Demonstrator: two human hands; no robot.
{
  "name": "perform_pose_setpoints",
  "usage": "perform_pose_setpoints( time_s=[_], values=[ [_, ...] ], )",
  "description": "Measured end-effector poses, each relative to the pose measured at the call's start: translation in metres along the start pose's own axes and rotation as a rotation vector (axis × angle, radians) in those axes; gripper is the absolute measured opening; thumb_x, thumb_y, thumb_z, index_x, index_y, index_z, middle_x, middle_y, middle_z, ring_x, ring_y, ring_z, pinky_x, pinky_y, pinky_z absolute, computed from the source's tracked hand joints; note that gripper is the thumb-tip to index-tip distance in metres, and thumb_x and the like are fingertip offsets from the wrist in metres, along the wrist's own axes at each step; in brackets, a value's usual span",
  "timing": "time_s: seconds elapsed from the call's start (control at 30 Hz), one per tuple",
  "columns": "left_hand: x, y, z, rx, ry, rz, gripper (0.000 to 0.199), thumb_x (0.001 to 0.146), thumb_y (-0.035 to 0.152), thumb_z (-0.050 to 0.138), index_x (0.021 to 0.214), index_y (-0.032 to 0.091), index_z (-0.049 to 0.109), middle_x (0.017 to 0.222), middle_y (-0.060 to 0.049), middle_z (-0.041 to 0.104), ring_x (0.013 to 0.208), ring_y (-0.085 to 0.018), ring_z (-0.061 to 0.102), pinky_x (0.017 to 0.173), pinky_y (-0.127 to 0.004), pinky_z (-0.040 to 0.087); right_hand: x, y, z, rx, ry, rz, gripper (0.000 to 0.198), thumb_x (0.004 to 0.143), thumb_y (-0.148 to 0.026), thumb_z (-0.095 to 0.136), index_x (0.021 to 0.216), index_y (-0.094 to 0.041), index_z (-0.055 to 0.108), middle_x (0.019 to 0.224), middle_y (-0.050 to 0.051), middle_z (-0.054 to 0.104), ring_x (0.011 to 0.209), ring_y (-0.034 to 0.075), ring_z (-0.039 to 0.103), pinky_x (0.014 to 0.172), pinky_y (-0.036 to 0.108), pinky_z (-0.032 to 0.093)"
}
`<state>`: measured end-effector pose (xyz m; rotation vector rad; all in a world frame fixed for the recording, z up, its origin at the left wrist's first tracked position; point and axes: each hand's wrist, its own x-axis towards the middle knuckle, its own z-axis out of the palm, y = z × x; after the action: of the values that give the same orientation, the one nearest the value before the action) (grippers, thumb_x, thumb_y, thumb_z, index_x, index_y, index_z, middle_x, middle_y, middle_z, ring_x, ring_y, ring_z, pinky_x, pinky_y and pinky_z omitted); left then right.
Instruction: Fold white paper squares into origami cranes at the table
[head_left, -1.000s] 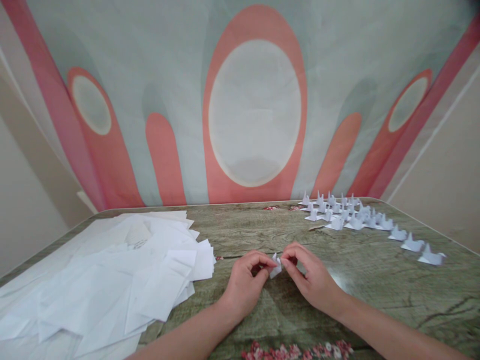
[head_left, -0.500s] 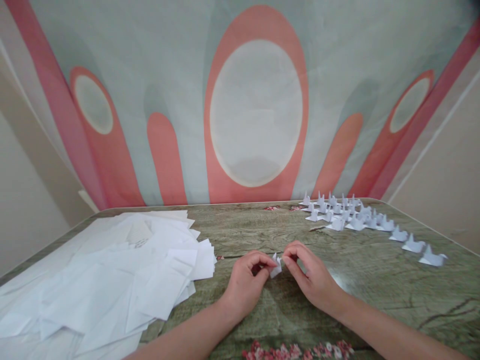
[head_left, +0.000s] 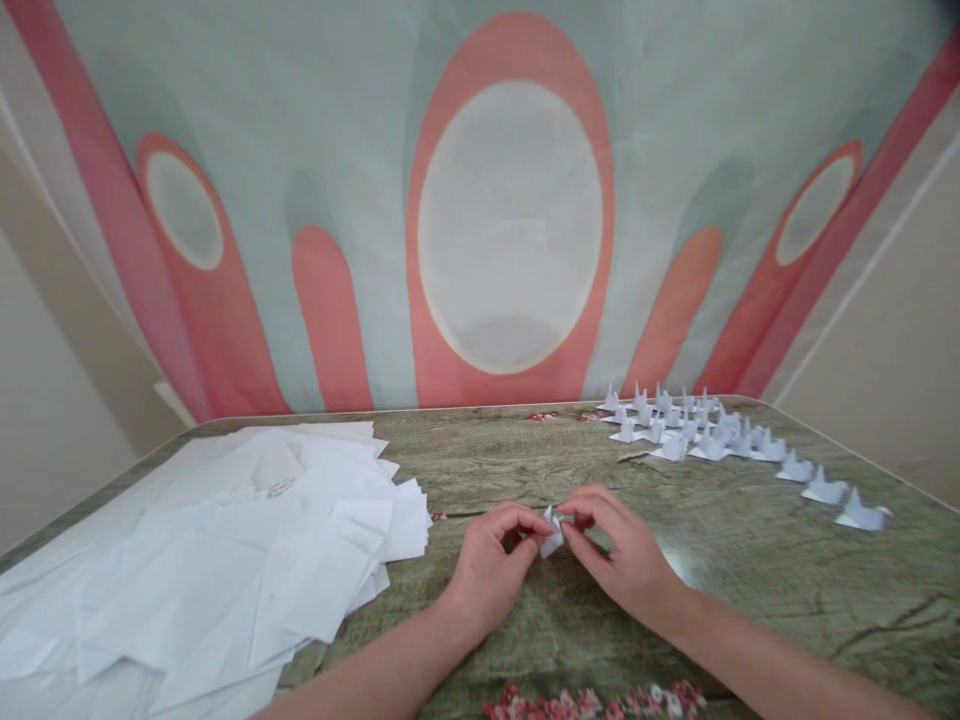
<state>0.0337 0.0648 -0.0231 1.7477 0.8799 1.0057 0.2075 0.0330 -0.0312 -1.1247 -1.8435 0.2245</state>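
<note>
A small white origami paper crane [head_left: 551, 535], partly folded, is held above the table's middle. My left hand [head_left: 495, 565] pinches its left side between thumb and forefinger. From the other side, my right hand [head_left: 619, 550] has its thumb and forefinger closed at the crane's right edge. The fingertips hide part of the paper. Finished-looking paper cranes [head_left: 712, 440] stand in rows at the back right, out of reach of both hands.
A broad, untidy heap of white paper sheets [head_left: 187, 580] covers the table's left side. The wood-patterned table [head_left: 465, 640] bears printed pink flowers [head_left: 585, 703] near its front edge. Behind it rises a wall covering [head_left: 375, 100] with coral arches.
My right hand has moved slightly left, and its fingertips have come from just beside the small folded paper to its right edge. My left hand keeps its pinch.
</note>
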Motion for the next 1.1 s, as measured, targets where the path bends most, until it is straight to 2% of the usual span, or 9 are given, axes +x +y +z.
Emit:
perform_pose_setpoints(
  time_s=[0.3,0.47,0.93,1.1],
  values=[
    [0.0,-0.002,0.0,-0.014,-0.018,-0.017,0.016,0.071,0.005,0.054,0.074,0.016,0.065,0.075,-0.003,0.061,0.07,-0.014,0.055,0.066,-0.024,0.044,0.001,0.0,-0.002,-0.098,0.017,-0.078,0.01,0.084,-0.02,0.051,0.09,-0.021,0.06,0.085,0.005,0.061,0.076,0.017,0.058,0.068,0.031,0.049],
    [0.0,-0.003,0.001,-0.019,-0.022,-0.024,0.017,0.071,0.006,0.053,0.076,0.015,0.065,0.076,-0.003,0.062,0.071,-0.014,0.056,0.068,-0.024,0.044,0.002,0.003,-0.005,-0.208,0.012,-0.18,0.01,0.084,-0.018,0.052,0.088,-0.021,0.06,0.084,0.005,0.063,0.079,0.018,0.059,0.073,0.033,0.048],
    [-0.001,-0.008,0.002,-0.027,-0.043,-0.013,0.019,0.071,0.004,0.051,0.077,0.016,0.065,0.077,-0.003,0.062,0.073,-0.014,0.056,0.069,-0.024,0.043,0.004,0.016,-0.013,-0.475,-0.005,-0.441,0.014,0.088,-0.015,0.046,0.088,-0.017,0.059,0.084,0.006,0.065,0.077,0.016,0.059,0.071,0.032,0.044],
    [-0.001,-0.008,0.001,-0.022,-0.025,-0.015,0.018,0.071,0.005,0.051,0.076,0.016,0.065,0.077,-0.003,0.062,0.072,-0.014,0.056,0.068,-0.024,0.043,0.006,0.012,-0.014,-0.436,-0.005,-0.397,0.012,0.086,-0.014,0.047,0.091,-0.017,0.058,0.086,0.007,0.065,0.079,0.016,0.059,0.072,0.032,0.045]
  ],
)
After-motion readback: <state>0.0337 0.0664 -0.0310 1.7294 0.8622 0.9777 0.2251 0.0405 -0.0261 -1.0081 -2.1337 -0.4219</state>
